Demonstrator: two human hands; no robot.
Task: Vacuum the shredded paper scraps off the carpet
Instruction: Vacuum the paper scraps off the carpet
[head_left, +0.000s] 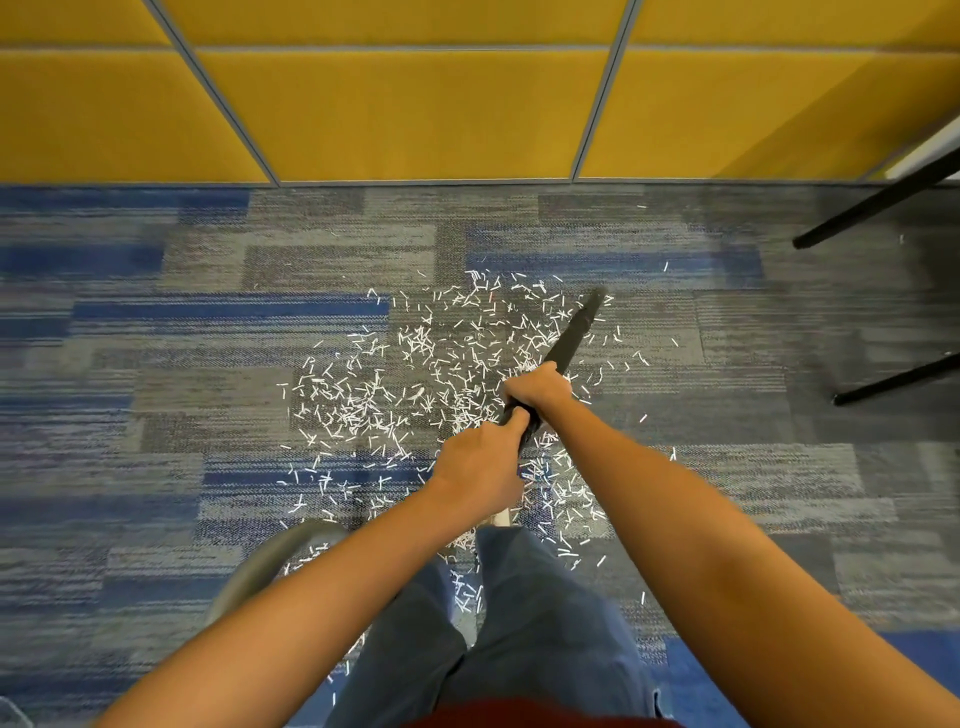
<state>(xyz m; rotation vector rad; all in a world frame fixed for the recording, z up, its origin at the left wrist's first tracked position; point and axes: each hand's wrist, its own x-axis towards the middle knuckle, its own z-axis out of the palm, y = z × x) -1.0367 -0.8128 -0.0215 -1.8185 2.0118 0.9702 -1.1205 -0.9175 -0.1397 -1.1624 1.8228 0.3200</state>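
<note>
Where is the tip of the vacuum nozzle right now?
In the head view, the nozzle tip sits right of centre at the far right edge of the paper scraps, ahead of the right hand and well short of the yellow wall panels.

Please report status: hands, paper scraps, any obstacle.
Left hand and right hand both gripping vacuum wand. Paper scraps mostly uncollected on carpet. Black furniture legs far right, apart.

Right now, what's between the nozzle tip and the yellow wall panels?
Head view: mostly bare carpet between the nozzle tip and the yellow wall panels, with only a few stray paper scraps.
</note>
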